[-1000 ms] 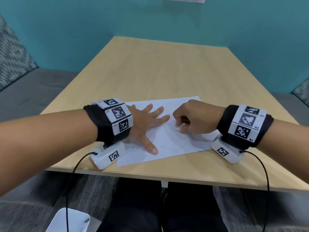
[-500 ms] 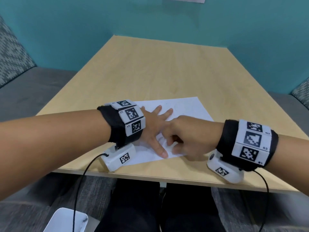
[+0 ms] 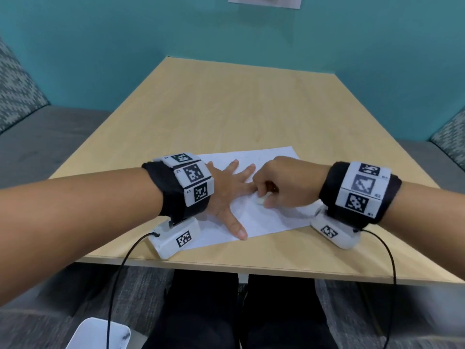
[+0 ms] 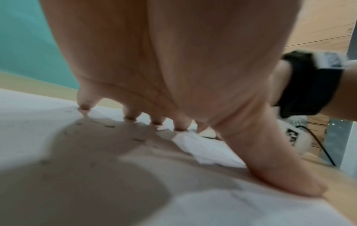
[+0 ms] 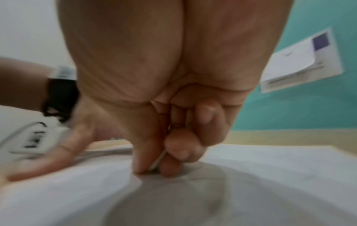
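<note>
A white sheet of paper (image 3: 266,220) lies on the near part of the light wooden table (image 3: 239,109). My left hand (image 3: 226,190) rests flat on the sheet's left half with fingers spread; the left wrist view shows its fingertips (image 4: 131,116) pressing the paper (image 4: 29,122), which carries dark crumbs (image 4: 110,126). Just right of those fingers, my right hand (image 3: 281,187) is curled and pinches a small white eraser (image 3: 260,199) against the sheet. In the blurred right wrist view, thumb and fingers (image 5: 170,168) clamp the eraser (image 5: 157,162) down on the paper (image 5: 270,175).
Black cables run from both wrist cameras over the table's near edge. A white object (image 3: 100,333) sits low at the left, beside my dark-clad legs. Grey benches with patterned cushions flank the table. A paper notice (image 3: 264,1) hangs on the teal wall behind.
My right hand slid with the eraser toward me across the sheet, close to the left thumb, then back away to the sheet's middle. The left hand stayed flat on the paper.
</note>
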Tool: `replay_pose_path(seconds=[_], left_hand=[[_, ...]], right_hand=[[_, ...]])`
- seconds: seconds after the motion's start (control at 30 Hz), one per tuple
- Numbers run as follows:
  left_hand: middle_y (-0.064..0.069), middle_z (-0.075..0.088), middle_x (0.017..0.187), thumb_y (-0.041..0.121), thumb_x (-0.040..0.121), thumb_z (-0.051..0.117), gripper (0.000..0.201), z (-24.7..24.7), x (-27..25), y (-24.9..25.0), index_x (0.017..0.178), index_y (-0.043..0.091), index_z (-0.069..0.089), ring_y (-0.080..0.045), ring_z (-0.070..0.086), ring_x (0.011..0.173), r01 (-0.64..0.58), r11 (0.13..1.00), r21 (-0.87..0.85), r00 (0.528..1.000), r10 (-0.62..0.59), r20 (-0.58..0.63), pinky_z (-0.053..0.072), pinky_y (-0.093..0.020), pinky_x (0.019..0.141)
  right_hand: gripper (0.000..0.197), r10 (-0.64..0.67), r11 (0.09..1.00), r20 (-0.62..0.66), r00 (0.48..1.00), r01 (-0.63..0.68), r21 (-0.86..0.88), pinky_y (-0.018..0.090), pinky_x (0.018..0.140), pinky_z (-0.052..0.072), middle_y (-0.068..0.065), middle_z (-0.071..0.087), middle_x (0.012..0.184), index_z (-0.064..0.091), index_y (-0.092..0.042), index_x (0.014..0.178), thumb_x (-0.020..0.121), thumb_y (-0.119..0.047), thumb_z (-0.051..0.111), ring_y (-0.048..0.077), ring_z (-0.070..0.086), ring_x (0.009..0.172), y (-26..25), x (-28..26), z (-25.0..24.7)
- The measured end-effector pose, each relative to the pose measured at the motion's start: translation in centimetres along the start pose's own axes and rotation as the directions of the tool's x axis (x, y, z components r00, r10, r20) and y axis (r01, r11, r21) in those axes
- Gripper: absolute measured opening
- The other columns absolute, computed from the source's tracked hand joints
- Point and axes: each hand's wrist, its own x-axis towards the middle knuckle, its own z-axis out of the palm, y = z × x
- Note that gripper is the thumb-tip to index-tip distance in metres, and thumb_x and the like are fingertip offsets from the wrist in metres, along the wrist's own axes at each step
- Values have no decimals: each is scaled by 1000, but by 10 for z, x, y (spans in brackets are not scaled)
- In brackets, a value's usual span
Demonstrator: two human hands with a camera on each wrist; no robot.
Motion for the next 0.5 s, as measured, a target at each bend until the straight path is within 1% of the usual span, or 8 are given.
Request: replay_pose_path(seconds=[0.07,0.17,0.2,0.3,0.33,0.37,0.47,0.5], left_hand=[[6,-30,161,80,68,65,110,0,0,0,151,53,-3,-34,-23,149,0,1000,10,1000,0,-3,6,-74,111],[2,-31,161,75,70,68,94,0,-3,1,148,52,21,-35,-24,148,-24,999,-34,1000,24,-21,3,-74,111],[3,-32,160,76,70,68,96,0,-2,0,149,52,19,-34,-25,148,-19,999,-42,1000,18,-23,2,-74,111],[8,-33,159,81,66,65,120,3,3,-1,151,49,-14,-29,-26,148,23,1000,9,1000,-23,-3,3,-72,112],[9,-33,159,81,66,65,122,3,3,-1,150,48,-18,-28,-26,148,32,999,21,999,-32,0,3,-72,113],[9,-33,159,81,67,65,120,3,3,0,150,49,-15,-28,-26,148,29,999,20,1000,-29,-4,2,-72,113],[7,-30,161,75,69,69,98,1,0,0,148,53,15,-32,-26,148,-11,1000,-25,1000,10,-22,1,-72,112],[6,-30,161,75,69,69,96,1,0,0,148,53,17,-32,-27,148,-15,999,-32,1000,14,-25,0,-73,112]], right_hand=[[10,-7,1000,-15,1000,7,15,22,62,35,-17,48,64,66,-14,85,77,-17,69,0,45,61,-1,-1,2],[7,-106,993,75,992,102,58,21,58,36,-9,55,66,64,-14,83,77,-16,67,5,48,60,-20,-10,15],[7,-103,993,78,992,98,59,21,59,37,-10,55,66,64,-14,83,77,-15,67,5,48,61,-18,-9,14],[7,26,999,-26,999,-25,27,23,62,37,-18,48,65,65,-14,83,78,-15,68,0,46,61,7,0,-2],[6,45,999,-43,998,-44,23,23,62,36,-18,47,64,66,-15,83,78,-15,68,0,45,60,12,2,-4],[6,37,999,-40,999,-36,24,22,60,35,-17,47,62,65,-14,83,78,-15,68,0,44,59,11,1,-2],[6,-93,994,62,994,90,59,19,57,35,-16,46,60,63,-16,82,77,-14,65,0,44,59,-16,-8,11],[7,-110,993,84,990,106,52,19,58,35,-16,46,61,63,-17,83,77,-14,65,0,45,59,-17,-8,12]])
